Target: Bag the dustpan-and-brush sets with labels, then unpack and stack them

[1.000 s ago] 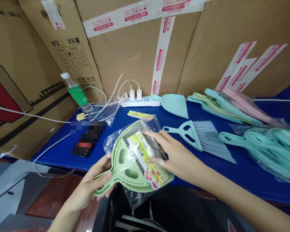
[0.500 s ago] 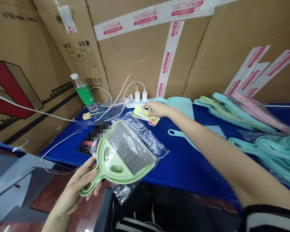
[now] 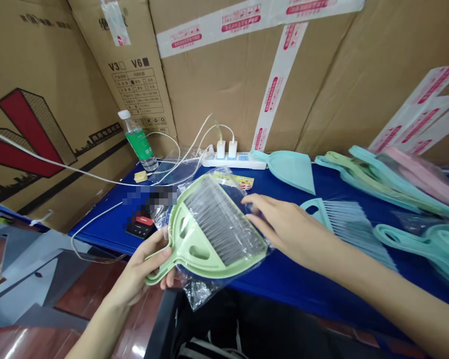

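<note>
My left hand point(image 3: 145, 269) is wrapped round the handle end of a pale green dustpan point(image 3: 205, 257). A brush with grey bristles point(image 3: 224, 219) lies nested in the dustpan, and a clear plastic bag point(image 3: 200, 291) is around the set, crumpled below it. My right hand point(image 3: 284, 227) is at the right side of the bag, thumb and index finger apart. Whether those fingertips touch the film cannot be made out. Behind the bag, yellow and white labels point(image 3: 245, 182) lie on the blue table point(image 3: 288, 279), partly hidden.
A light blue dustpan point(image 3: 294, 169) and brush point(image 3: 353, 224) lie at right, beside bagged sets point(image 3: 385, 179) and more blue ones point(image 3: 434, 249). A power strip point(image 3: 243, 162) with white cables, a bottle point(image 3: 140, 144) and a black-and-red object point(image 3: 140, 227) stand behind, against cardboard point(image 3: 217, 99).
My right hand has left the labels and come down and toward me, to the right side of the bag. The bagged dustpan set has shifted right in view, still in my left hand.
</note>
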`<action>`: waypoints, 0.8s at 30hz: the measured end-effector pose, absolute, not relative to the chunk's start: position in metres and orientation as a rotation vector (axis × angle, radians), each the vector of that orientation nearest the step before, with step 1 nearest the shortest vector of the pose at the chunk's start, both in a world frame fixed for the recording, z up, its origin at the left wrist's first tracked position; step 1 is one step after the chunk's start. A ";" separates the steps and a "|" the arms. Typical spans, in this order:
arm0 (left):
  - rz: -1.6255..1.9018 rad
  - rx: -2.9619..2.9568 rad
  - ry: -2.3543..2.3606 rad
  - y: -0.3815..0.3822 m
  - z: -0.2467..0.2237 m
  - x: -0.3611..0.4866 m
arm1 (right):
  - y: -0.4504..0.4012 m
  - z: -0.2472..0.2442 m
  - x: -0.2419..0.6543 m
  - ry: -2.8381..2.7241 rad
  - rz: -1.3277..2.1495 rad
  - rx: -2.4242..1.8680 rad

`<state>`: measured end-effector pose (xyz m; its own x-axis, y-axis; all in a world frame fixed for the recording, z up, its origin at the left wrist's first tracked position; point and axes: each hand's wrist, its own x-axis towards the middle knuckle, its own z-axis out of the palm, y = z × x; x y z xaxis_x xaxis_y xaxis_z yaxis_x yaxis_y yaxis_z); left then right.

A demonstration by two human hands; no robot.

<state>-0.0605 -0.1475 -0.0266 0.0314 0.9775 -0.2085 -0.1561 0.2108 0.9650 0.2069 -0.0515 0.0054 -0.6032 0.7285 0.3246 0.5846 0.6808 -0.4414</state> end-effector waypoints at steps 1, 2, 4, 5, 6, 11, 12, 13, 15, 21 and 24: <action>1.098 0.960 1.136 -0.143 -0.026 -0.058 | -0.053 0.002 0.211 -2.389 0.307 -1.054; 1.085 0.975 1.105 -0.138 -0.025 -0.056 | -0.052 0.001 0.215 -2.364 0.257 -1.075; 1.063 1.005 1.076 -0.130 -0.021 -0.052 | -0.050 0.002 0.222 -2.307 0.311 -1.070; 1.058 1.018 1.079 -0.127 -0.018 -0.049 | -0.049 0.004 0.225 -2.268 0.387 -1.069; 1.054 1.029 1.084 -0.123 -0.015 -0.046 | -0.048 0.006 0.227 -2.229 0.481 -1.075; 1.057 1.117 1.101 -0.109 -0.004 -0.031 | -0.048 0.011 0.236 -2.077 0.941 -1.089; 1.062 1.141 1.111 -0.106 -0.003 -0.030 | -0.048 0.010 0.238 -2.042 1.005 -1.078; 1.058 1.165 1.122 -0.103 -0.002 -0.029 | -0.048 0.009 0.239 -2.000 1.059 -1.071; 1.009 1.219 1.132 -0.098 0.000 -0.027 | -0.048 0.006 0.242 -1.910 1.161 -1.072; 0.878 1.420 1.163 -0.081 0.013 -0.021 | -0.046 -0.005 0.249 -1.753 1.541 -1.073; 0.876 1.392 1.115 -0.070 0.013 -0.015 | -0.047 -0.009 0.251 -1.714 1.536 -1.096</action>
